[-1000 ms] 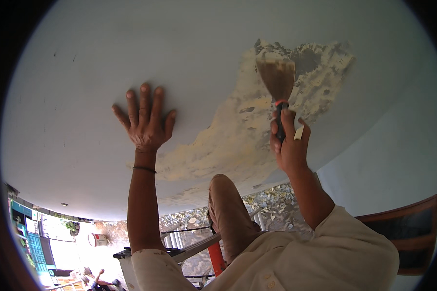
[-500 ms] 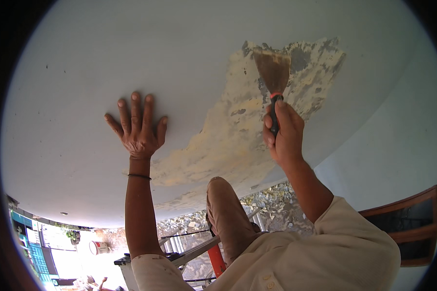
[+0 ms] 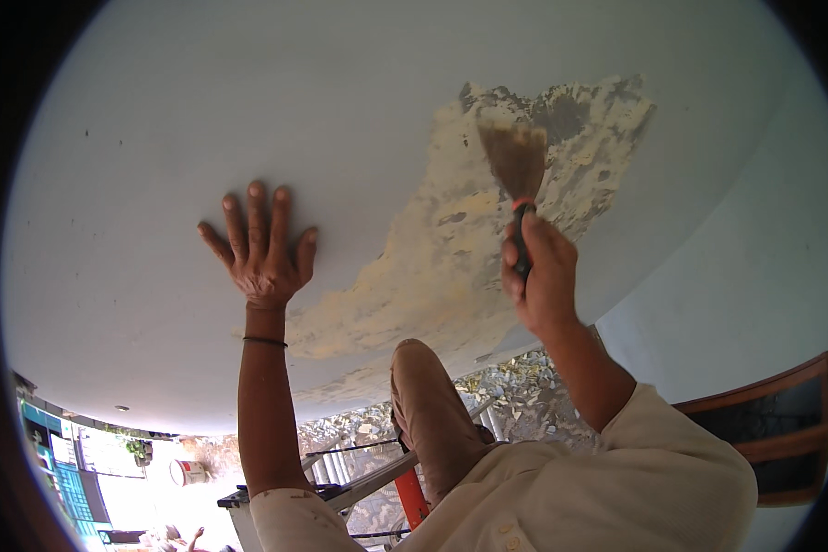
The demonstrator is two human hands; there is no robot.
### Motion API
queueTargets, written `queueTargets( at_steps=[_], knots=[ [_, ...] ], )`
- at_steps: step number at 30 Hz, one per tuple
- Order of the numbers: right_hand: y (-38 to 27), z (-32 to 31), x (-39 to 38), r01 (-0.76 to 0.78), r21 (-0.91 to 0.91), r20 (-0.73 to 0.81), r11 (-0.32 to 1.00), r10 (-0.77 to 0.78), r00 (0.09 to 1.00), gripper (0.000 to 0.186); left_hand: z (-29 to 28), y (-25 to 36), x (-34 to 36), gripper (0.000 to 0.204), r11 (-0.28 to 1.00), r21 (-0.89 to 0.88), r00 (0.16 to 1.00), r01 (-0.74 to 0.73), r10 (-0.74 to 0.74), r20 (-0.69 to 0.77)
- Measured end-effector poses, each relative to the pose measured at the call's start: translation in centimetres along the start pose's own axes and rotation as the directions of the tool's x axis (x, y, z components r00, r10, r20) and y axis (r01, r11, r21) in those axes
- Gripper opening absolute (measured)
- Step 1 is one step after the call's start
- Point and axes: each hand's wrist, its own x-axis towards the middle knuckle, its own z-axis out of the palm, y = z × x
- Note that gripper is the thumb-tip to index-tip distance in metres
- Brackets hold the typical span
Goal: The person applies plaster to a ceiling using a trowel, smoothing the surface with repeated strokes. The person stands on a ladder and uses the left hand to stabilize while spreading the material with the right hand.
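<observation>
The right hand (image 3: 545,271), grip wrapped round the handle (image 3: 522,237), holds the scraper (image 3: 517,179) over the wall's patchy area (image 3: 423,253), blade up, long axis nearly upright, leaning slightly left; the left hand (image 3: 265,262) spreads wide.

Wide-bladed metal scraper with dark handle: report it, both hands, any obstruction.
Left bare hand spread against pale grey wall. Right bare hand gripping scraper over patchy cream-coloured area, contact unclear. Nothing visible blocking it.

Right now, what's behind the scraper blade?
Around the scraper blade, a rough cream-and-grey patch shows on the pale wall. The blade covers the part directly behind it, so that part's condition can't be seen.
</observation>
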Motion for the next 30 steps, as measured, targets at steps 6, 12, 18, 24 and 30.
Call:
queueTargets(
  at_steps=[6,12,18,24,30],
  knots=[
    [-1.2,2.0,1.2,0.051,-0.044,0.023,0.998,-0.05,0.998,0.035,0.0,-0.4,-0.7,0.06,0.999,0.0,0.998,0.044,-0.044,0.039],
    [0.4,1.4,-0.3,0.013,-0.097,0.025,0.995,-0.011,1.0,0.035,0.2,-0.3,-0.5,0.06,0.999,-0.008,0.999,0.034,-0.033,0.021],
    [-2.1,3.1,1.2,0.058,-0.034,0.04,0.998,-0.057,0.998,0.035,-0.2,-0.4,-0.3,0.061,1.0,0.007,0.999,0.025,-0.025,0.034],
    [-0.3,2.0,0.2,0.061,-0.024,0.058,0.998,-0.06,0.997,0.03,0.1,0.0,-0.3,0.06,0.999,-0.003,0.999,0.038,-0.038,0.035],
    [-6.9,6.6,4.4,0.219,0.089,0.053,0.972,-0.225,0.973,0.028,-0.1,-0.6,-0.6,0.061,0.999,0.015,0.999,0.03,-0.031,0.042]
  ],
)
